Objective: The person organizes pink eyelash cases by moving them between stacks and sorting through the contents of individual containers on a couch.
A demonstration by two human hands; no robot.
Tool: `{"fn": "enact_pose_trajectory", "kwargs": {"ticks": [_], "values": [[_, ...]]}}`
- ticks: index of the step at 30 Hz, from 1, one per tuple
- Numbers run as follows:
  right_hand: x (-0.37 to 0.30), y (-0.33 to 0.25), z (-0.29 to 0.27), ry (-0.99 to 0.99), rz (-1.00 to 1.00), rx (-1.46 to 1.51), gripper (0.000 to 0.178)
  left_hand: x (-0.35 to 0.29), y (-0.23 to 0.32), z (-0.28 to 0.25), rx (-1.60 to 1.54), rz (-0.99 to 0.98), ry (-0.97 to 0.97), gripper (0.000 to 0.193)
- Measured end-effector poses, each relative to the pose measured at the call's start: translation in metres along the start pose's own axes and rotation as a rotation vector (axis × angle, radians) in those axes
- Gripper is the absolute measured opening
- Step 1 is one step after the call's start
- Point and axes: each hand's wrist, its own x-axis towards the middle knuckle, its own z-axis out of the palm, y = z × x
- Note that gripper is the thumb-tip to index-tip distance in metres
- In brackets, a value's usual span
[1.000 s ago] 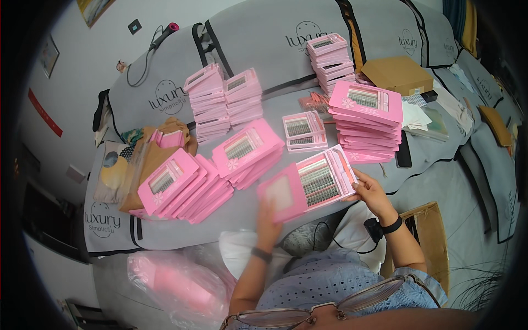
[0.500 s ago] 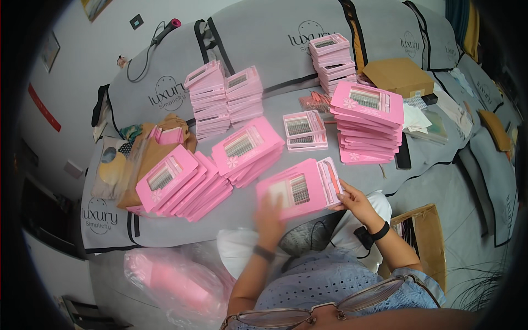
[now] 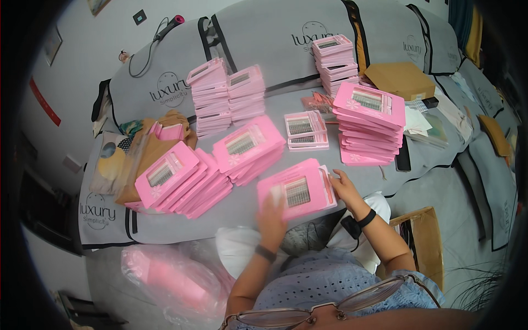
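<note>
Tray [image 3: 329, 187] slid deeper into sleeve [image 3: 297, 170] | between left grip [image 3: 271, 213], right grip [image 3: 345, 188]

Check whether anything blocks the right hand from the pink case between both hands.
Nothing visible does: the right hand is at the right end of the pink case, the left hand at the opposite end.

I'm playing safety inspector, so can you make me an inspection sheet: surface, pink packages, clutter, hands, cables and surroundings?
Surface: grey sofa cover, bearing pink package stacks.
Job's things: pink sleeve, lash tray inside, its right end sticking out.
Clutter: brown box, phone, paper bag.
Left hand: holds the sleeve's left side; blurred.
Right hand: fingers at the tray's exposed end; touching or not, cannot tell.
Cables: dark cord looping by a hairdryer-like tool.
Surroundings: clear plastic bag and open cardboard box on the floor.
</note>
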Motion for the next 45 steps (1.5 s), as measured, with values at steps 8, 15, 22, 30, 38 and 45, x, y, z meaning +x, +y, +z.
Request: {"fn": "enact_pose_trajectory", "kwargs": {"ticks": [8, 15, 22, 30, 38, 45], "values": [[0.023, -0.014, 0.022, -0.108, -0.029, 0.152, 0.035, -0.008, -0.005, 0.003, -0.025, 0.015, 0.044, 0.073], [0.032, 0.013, 0.026, -0.045, -0.166, 0.041, 0.033, -0.010, 0.001, -0.006, 0.019, 0.013, 0.007, 0.074], [0.019, 0.006, 0.018, -0.032, -0.058, 0.033, 0.042, -0.008, -0.001, -0.006, 0.029, -0.004, 0.027, 0.075], [0.002, -0.004, 0.011, -0.119, -0.030, 0.165, 0.032, -0.002, -0.002, -0.005, 0.075, -0.020, 0.072, 0.072], [0.006, -0.011, 0.024, -0.137, -0.060, 0.160, 0.037, -0.002, 0.006, -0.011, 0.113, 0.041, 0.132, 0.069], [-0.009, -0.009, 0.037, -0.329, -0.130, 0.476, 0.067, -0.001, 0.004, -0.010, 0.060, 0.027, 0.140, 0.068]]}}
